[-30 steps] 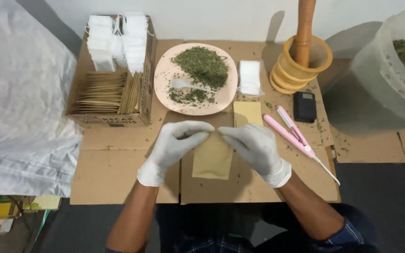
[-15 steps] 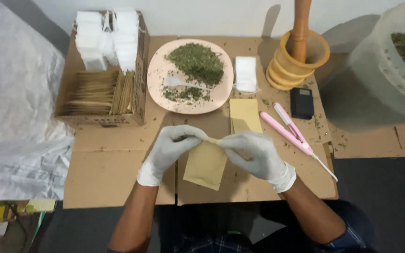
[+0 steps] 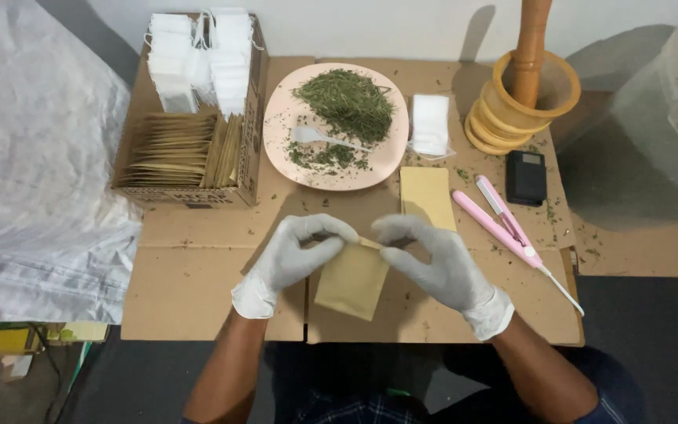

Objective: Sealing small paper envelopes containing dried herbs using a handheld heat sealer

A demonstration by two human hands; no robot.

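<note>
White plastic sheeting [image 3: 33, 180] bunched at far left. Next, cardboard box [image 3: 190, 118] packed with white filter bags [image 3: 202, 59] above and brown envelopes [image 3: 174, 149] below. Flattened cardboard [image 3: 198, 283] covering the table. Left hand [image 3: 296, 255], white-gloved, grip pinching the upper left edge of a brown paper pouch [image 3: 352, 279]. Pouch held just over the cardboard, between both hands, tilted slightly. Behind it, pink plate [image 3: 276, 126] heaped with dried green herb [image 3: 347, 102], white spoon [image 3: 323, 137] lying on it. Right hand [image 3: 437, 259], gloved too, grip pinching the pouch's upper right edge. Further right: second brown pouch [image 3: 427, 196] flat on the cardboard, small white bag [image 3: 431, 126], pink sealing tool [image 3: 504, 224], black device [image 3: 526, 177], yellow mortar [image 3: 523, 106] with wooden pestle [image 3: 531, 39], translucent tub [image 3: 661, 133] at the edge.
</note>
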